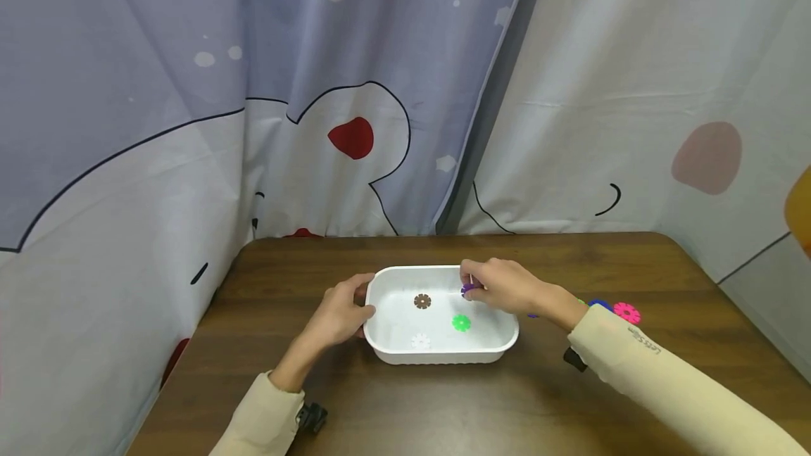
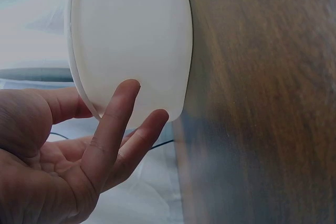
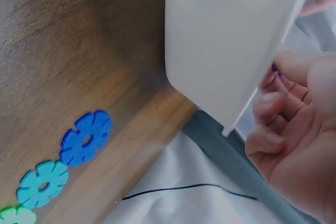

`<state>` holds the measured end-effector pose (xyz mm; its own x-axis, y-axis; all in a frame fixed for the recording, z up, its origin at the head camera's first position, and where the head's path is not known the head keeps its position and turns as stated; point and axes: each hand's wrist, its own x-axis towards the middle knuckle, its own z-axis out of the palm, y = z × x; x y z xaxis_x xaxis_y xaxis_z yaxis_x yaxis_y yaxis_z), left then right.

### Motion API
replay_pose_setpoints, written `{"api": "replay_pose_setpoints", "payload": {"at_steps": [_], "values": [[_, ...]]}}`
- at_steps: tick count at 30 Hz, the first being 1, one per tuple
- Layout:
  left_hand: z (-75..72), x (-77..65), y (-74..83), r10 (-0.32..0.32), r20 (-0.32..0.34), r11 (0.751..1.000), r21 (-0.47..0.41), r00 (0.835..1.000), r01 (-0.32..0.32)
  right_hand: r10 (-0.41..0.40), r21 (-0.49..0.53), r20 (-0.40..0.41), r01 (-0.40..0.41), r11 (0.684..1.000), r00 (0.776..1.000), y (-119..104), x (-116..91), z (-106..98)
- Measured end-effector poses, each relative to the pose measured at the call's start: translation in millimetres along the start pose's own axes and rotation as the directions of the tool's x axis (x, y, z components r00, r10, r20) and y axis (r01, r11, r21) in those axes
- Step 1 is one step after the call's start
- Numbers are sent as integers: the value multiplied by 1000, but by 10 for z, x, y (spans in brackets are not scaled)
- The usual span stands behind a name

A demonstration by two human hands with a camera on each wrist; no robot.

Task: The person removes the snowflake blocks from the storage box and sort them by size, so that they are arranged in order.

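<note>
On wooden desk [image 1: 393, 414], left hand [image 1: 340, 313] grips white plastic tray [image 1: 437, 358]; over it, right hand [image 1: 507, 283] pinches purple plastic disc [image 1: 468, 288], probably light, best edge-held.

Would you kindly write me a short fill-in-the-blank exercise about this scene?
1. The purple disc is pinched by the person's ____ hand.
2. The left hand holds one end of a container coloured ____.
3. On its floor lie a white disc, a green disc and one coloured ____.
4. In the right wrist view, a teal disc lies between a light green disc and one coloured ____.

Missing words: right; white; brown; blue.
</note>
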<state>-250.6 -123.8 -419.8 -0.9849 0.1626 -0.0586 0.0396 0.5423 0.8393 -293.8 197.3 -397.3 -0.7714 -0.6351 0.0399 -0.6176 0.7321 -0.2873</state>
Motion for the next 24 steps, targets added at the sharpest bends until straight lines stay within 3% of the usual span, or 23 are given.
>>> {"api": "replay_pose_setpoints", "payload": {"at_steps": [4, 8, 18, 24], "values": [[2, 0, -5, 2, 2, 1000, -1, 1000, -2, -5, 174, -10, 6, 985, 1000, 56, -64, -91], [11, 9, -4, -1, 2, 1000, 1, 1000, 1, -33, 266, -35, 41, 963, 999, 142, -152, -156], [23, 9, 4, 2, 3, 1000, 8, 1000, -2, 64, 364, -67, -36, 931, 996, 387, -441, -289], [9, -12, 2, 12, -4, 1000, 14, 1000, -12, 136, 350, -99, -94, 932, 986, 539, -633, -379]]}}
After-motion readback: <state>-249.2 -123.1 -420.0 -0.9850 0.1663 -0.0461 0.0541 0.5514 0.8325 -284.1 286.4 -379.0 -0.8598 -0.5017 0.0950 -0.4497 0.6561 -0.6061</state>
